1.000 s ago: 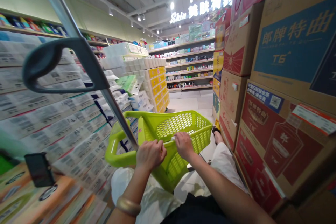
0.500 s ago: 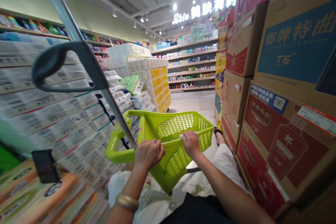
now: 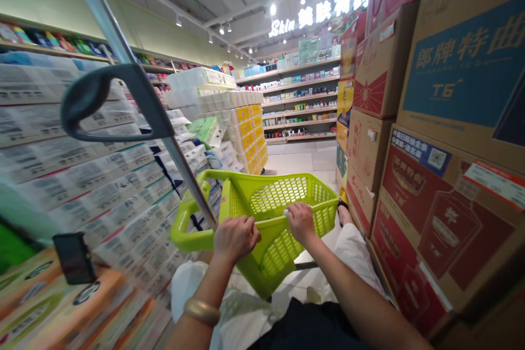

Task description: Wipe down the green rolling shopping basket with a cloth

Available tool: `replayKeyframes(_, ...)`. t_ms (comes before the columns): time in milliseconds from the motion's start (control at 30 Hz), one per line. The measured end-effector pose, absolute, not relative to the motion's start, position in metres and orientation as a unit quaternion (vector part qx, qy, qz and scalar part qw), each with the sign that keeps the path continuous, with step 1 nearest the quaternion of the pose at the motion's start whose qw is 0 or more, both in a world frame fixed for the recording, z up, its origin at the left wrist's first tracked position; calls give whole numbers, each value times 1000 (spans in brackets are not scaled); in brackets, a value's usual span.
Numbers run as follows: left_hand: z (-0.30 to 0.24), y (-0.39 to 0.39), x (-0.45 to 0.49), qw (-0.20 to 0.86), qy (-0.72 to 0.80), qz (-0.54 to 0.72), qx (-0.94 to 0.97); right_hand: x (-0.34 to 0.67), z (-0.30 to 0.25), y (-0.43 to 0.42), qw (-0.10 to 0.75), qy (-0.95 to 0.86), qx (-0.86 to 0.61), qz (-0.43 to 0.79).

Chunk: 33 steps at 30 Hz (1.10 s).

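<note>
A lime-green plastic shopping basket (image 3: 262, 260) with lattice sides stands in front of me, its inside bare where it shows. My left hand (image 3: 235, 238) is closed over the near rim, close to the handle end. Farther along that same rim, my right hand (image 3: 301, 222) wraps its fingers round the edge, with a small white thing, too little to name, showing beside them. A metal pole (image 3: 184, 167) with a dark grey loop handle (image 3: 118, 104) slants down to the basket at the left.
Packaged paper goods (image 3: 90, 147) are stacked high on the left; a black phone-like device (image 3: 74, 257) stands on orange packs (image 3: 45, 298). Liquor cartons (image 3: 443, 219) wall in the right. Past the basket, tiled floor (image 3: 295, 161) leads to stocked shelves (image 3: 299, 101).
The basket, the pole handle and both hands have shifted slightly to the right in view. Both hands keep their grip on the rim.
</note>
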<state>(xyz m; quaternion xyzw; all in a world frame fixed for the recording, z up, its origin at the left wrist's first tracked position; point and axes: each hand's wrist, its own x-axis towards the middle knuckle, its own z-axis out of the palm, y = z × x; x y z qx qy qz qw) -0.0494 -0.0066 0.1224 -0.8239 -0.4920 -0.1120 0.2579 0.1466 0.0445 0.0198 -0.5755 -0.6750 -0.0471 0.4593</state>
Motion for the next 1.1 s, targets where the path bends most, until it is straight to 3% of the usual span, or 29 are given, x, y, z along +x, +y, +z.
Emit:
replayKeyframes(100, 122, -6, -48, 265, -490, -108, -824, 141, 19, 43, 476, -647, -594, -45)
replayKeyframes(333, 120, -1, -47, 240, -488, -123, -830, 100, 35, 31, 437, -754, -490, -23)
replayKeyframes(600, 120, 5, -53, 257, -521, -122, -805, 162, 13, 38, 458, -682, -567, -56)
replayKeyframes(767, 117, 8, -52, 261, -538, -128, -791, 135, 17, 35, 487, -633, -601, -26)
replayKeyframes(933, 115, 11, -53, 275, -531, -126, -791, 91, 35, 31, 460, -720, -520, -6)
replayKeyframes(1100, 115, 18, -64, 271, -543, -126, -785, 123, 26, 36, 436, -715, -545, -41)
